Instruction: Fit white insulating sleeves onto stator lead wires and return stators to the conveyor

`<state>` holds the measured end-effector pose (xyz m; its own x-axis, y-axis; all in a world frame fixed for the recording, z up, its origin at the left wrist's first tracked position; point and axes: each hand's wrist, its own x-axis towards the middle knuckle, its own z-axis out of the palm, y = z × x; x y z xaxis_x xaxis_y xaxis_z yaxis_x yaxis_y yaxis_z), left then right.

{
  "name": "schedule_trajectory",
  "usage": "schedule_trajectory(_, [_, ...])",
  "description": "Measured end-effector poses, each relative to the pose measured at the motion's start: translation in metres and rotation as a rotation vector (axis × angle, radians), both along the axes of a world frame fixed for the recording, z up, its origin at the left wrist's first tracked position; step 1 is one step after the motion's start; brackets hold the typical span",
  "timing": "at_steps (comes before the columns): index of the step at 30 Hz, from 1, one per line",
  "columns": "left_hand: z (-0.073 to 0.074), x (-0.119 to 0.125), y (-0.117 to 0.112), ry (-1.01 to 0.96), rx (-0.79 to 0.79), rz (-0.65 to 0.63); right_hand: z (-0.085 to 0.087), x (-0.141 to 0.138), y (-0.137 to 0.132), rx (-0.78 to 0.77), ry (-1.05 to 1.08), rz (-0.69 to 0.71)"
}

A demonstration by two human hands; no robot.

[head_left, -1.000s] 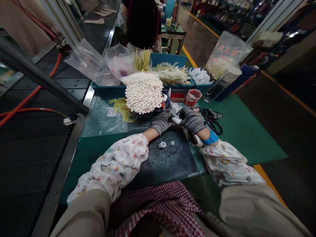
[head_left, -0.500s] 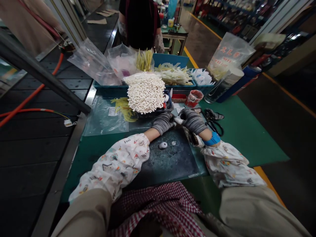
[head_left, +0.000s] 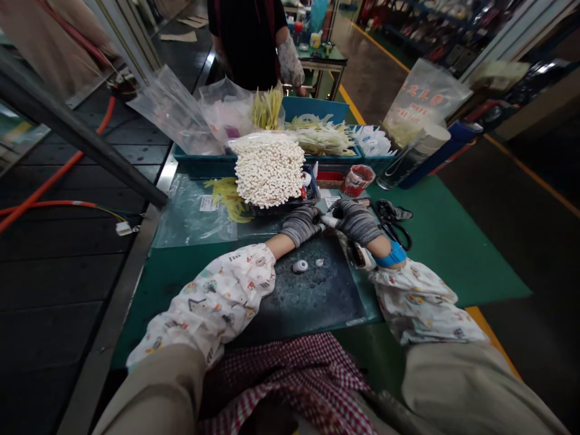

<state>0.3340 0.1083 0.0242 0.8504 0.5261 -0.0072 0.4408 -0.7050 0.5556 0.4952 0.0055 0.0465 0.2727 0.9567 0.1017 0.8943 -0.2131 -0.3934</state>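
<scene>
My left hand (head_left: 301, 225) and my right hand (head_left: 356, 221), both in grey knitted gloves, meet above the far edge of a dark mat (head_left: 317, 296). Closed fingers of the right hand grip a small white tube-like piece (head_left: 330, 222). Its left end reaches the fingertips of my left hand, which are pinched together; what exactly they hold is too small to make out. On the mat, nearer to me, lie a small white plastic bottle (head_left: 299, 266) on its side and a tiny white cap (head_left: 319, 263).
Beyond my hands sits a bundle of white sticks (head_left: 269, 170). Yellowish strips (head_left: 233, 202) lie left of it. A red tub (head_left: 357, 179), black-handled scissors (head_left: 401, 235) and a clear bottle (head_left: 414, 156) are to the right. Teal trays (head_left: 206, 166) line the back; a co-worker (head_left: 247, 45) stands behind.
My hands stay almost in place around the white piece. Behind the bench, the co-worker has shifted left, and a sleeved arm now shows more at the right side.
</scene>
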Motion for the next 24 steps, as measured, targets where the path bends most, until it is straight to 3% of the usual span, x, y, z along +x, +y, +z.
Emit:
schedule_trajectory(6, [0.002,-0.001,-0.001,0.014,0.010,0.019,0.009,0.000,-0.005,0.029,0.054,0.060])
schedule_trajectory(10, [0.005,-0.002,-0.002,0.009,0.011,0.021,0.006,-0.001,-0.004,0.061,0.075,0.076])
schedule_trajectory(17, [0.004,-0.002,-0.001,0.003,0.008,0.014,-0.005,-0.002,0.001,0.082,0.075,-0.023])
schedule_trajectory(24, [-0.001,-0.001,0.000,-0.044,-0.015,0.016,0.004,0.000,-0.003,0.129,0.155,0.010])
